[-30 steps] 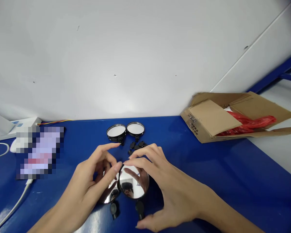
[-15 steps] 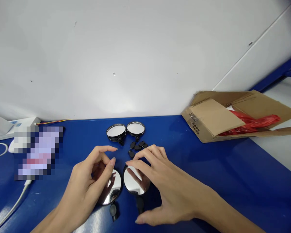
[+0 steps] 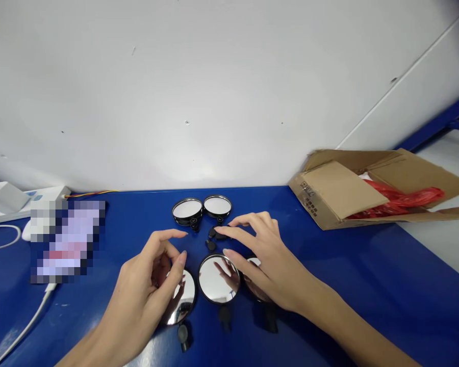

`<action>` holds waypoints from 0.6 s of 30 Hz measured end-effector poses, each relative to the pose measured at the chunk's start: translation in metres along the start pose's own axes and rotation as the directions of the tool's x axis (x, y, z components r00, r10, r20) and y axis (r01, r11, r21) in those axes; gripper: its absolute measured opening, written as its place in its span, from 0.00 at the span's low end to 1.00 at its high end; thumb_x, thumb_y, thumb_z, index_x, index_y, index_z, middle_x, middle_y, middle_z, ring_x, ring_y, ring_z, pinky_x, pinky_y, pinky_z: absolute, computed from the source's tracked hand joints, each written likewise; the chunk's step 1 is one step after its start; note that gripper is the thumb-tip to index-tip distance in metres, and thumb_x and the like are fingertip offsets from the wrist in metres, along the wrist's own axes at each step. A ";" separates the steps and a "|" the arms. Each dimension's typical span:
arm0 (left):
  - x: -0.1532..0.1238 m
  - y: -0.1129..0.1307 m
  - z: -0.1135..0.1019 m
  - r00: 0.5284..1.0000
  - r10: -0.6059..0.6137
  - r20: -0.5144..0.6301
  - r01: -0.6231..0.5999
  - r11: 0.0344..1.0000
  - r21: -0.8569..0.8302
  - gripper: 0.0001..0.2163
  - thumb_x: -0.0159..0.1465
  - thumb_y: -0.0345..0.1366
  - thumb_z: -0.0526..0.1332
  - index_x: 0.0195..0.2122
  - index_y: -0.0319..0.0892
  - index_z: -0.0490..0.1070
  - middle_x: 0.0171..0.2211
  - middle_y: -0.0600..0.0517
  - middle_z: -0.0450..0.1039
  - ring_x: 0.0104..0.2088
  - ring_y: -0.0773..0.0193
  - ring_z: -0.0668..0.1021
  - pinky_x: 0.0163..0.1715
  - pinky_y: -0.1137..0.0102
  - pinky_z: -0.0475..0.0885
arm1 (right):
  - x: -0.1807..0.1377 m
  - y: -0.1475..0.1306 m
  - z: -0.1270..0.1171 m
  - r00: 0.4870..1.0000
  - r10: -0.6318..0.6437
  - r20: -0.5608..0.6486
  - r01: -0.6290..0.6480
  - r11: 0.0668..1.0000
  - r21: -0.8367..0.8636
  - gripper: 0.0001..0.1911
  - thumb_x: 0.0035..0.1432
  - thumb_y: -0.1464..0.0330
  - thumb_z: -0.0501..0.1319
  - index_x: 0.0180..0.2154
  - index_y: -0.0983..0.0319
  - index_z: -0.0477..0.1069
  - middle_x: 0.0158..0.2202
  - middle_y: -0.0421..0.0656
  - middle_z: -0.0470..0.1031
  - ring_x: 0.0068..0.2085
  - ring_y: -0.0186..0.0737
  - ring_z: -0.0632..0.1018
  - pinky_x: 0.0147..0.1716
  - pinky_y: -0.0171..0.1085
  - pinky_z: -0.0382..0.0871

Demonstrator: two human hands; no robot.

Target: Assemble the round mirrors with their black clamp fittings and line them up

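Three small round mirrors on black stems lie in a row on the blue table (image 3: 329,275): a left mirror (image 3: 183,300), a middle mirror (image 3: 214,280) and a right mirror (image 3: 254,285) half hidden under my right hand. My left hand (image 3: 149,285) hovers over the left mirror, fingers curled and apart, holding nothing. My right hand (image 3: 260,255) stretches forward with fingers spread, its fingertips at a cluster of small black mounts (image 3: 216,235). Two more mirrors (image 3: 201,208) sit side by side beyond the mounts.
An open cardboard box (image 3: 340,193) with a red plastic bag inside lies at the right rear. At the left are a blurred-out flat object (image 3: 67,239), a white power strip (image 3: 26,201) and a white cable (image 3: 23,326). A white wall runs behind the table.
My right hand let go of the middle mirror and reached forward to the black mounts, uncovering a third mirror beneath it. My left hand stayed over the left mirror.
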State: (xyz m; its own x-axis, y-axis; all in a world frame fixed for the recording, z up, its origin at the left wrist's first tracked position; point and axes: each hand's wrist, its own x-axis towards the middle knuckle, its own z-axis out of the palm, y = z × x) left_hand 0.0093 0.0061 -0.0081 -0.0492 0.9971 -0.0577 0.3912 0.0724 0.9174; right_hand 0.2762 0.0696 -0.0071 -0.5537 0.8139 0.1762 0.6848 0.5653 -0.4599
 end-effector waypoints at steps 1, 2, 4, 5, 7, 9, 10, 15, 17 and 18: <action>-0.001 0.002 0.001 1.000 -0.005 -0.006 0.005 1.000 -0.008 0.16 0.78 0.55 0.62 0.61 0.56 0.71 0.35 0.56 0.76 0.32 0.60 0.78 0.28 0.72 0.73 | 0.001 0.002 0.001 1.000 0.019 0.001 -0.019 1.000 -0.006 0.20 0.82 0.57 0.57 0.69 0.46 0.74 0.63 0.50 0.72 0.60 0.57 0.71 0.60 0.62 0.67; -0.002 0.004 0.002 1.000 -0.009 -0.008 0.009 1.000 -0.011 0.16 0.78 0.55 0.62 0.61 0.57 0.71 0.35 0.57 0.76 0.32 0.60 0.78 0.27 0.72 0.72 | 0.003 0.004 0.002 0.999 0.035 0.012 -0.035 0.999 -0.004 0.22 0.82 0.56 0.57 0.71 0.45 0.72 0.64 0.50 0.71 0.61 0.57 0.71 0.61 0.63 0.67; -0.003 0.006 0.003 1.000 -0.010 -0.003 0.010 1.000 -0.007 0.16 0.78 0.55 0.61 0.61 0.57 0.70 0.34 0.57 0.75 0.32 0.60 0.77 0.26 0.72 0.71 | 0.005 0.007 0.003 0.998 0.047 0.042 -0.048 0.999 0.012 0.24 0.82 0.54 0.58 0.73 0.44 0.70 0.65 0.50 0.71 0.62 0.57 0.70 0.64 0.64 0.66; -0.003 0.005 0.004 1.000 -0.009 -0.001 0.009 1.000 -0.006 0.16 0.78 0.55 0.61 0.62 0.57 0.70 0.34 0.57 0.75 0.32 0.60 0.76 0.26 0.73 0.71 | 0.007 0.008 0.003 0.997 0.050 0.051 -0.051 0.999 0.018 0.25 0.82 0.53 0.58 0.74 0.44 0.68 0.65 0.49 0.71 0.62 0.57 0.70 0.65 0.64 0.66; -0.002 0.004 0.004 1.000 -0.004 0.006 0.004 1.000 -0.011 0.16 0.78 0.55 0.61 0.62 0.57 0.70 0.33 0.57 0.74 0.31 0.60 0.75 0.26 0.72 0.70 | 0.010 0.008 0.003 0.997 0.060 0.057 -0.061 0.998 0.026 0.26 0.82 0.51 0.57 0.75 0.44 0.67 0.66 0.49 0.71 0.62 0.56 0.70 0.65 0.64 0.67; -0.002 0.003 0.005 1.000 0.002 0.003 -0.002 1.000 -0.017 0.17 0.78 0.55 0.61 0.62 0.57 0.70 0.32 0.57 0.74 0.30 0.60 0.75 0.26 0.72 0.70 | 0.013 0.009 0.003 0.995 0.076 0.057 -0.078 0.996 0.033 0.27 0.82 0.49 0.56 0.75 0.45 0.68 0.65 0.49 0.71 0.61 0.56 0.70 0.65 0.64 0.68; -0.002 0.003 0.006 1.000 0.005 0.000 -0.005 1.000 -0.019 0.17 0.78 0.55 0.61 0.62 0.56 0.70 0.32 0.57 0.74 0.29 0.61 0.75 0.25 0.72 0.69 | 0.015 0.009 0.003 0.995 0.083 0.060 -0.085 0.996 0.037 0.27 0.82 0.49 0.55 0.74 0.45 0.68 0.65 0.49 0.72 0.61 0.56 0.71 0.64 0.64 0.68; -0.004 0.003 0.007 1.000 0.030 -0.003 -0.030 0.999 -0.017 0.16 0.78 0.54 0.61 0.63 0.57 0.69 0.31 0.58 0.73 0.28 0.62 0.74 0.25 0.73 0.69 | 0.021 0.009 0.005 0.995 0.085 0.050 -0.088 0.995 0.055 0.23 0.83 0.52 0.55 0.71 0.48 0.72 0.63 0.49 0.74 0.59 0.54 0.71 0.63 0.61 0.68; -0.004 0.003 0.007 0.999 0.038 0.005 -0.038 0.999 -0.010 0.16 0.79 0.53 0.61 0.62 0.57 0.69 0.31 0.59 0.73 0.29 0.61 0.74 0.25 0.73 0.69 | 0.021 0.009 0.007 0.996 0.086 0.024 -0.087 0.994 0.061 0.21 0.84 0.54 0.55 0.69 0.51 0.73 0.62 0.49 0.75 0.59 0.54 0.71 0.62 0.60 0.68; -0.004 0.002 0.007 0.999 0.042 0.007 -0.042 0.999 -0.008 0.15 0.79 0.52 0.61 0.62 0.57 0.69 0.31 0.59 0.74 0.29 0.61 0.74 0.26 0.73 0.69 | 0.021 0.009 0.008 0.996 0.088 0.012 -0.089 0.994 0.063 0.20 0.84 0.55 0.55 0.68 0.52 0.73 0.62 0.49 0.75 0.58 0.53 0.71 0.62 0.59 0.67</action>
State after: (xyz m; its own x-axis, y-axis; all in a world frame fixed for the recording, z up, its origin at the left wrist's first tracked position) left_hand 0.0170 0.0025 -0.0086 -0.0259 0.9994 -0.0220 0.3859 0.0303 0.9221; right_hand 0.2673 0.0909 -0.0142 -0.4969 0.8589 0.1241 0.7002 0.4813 -0.5273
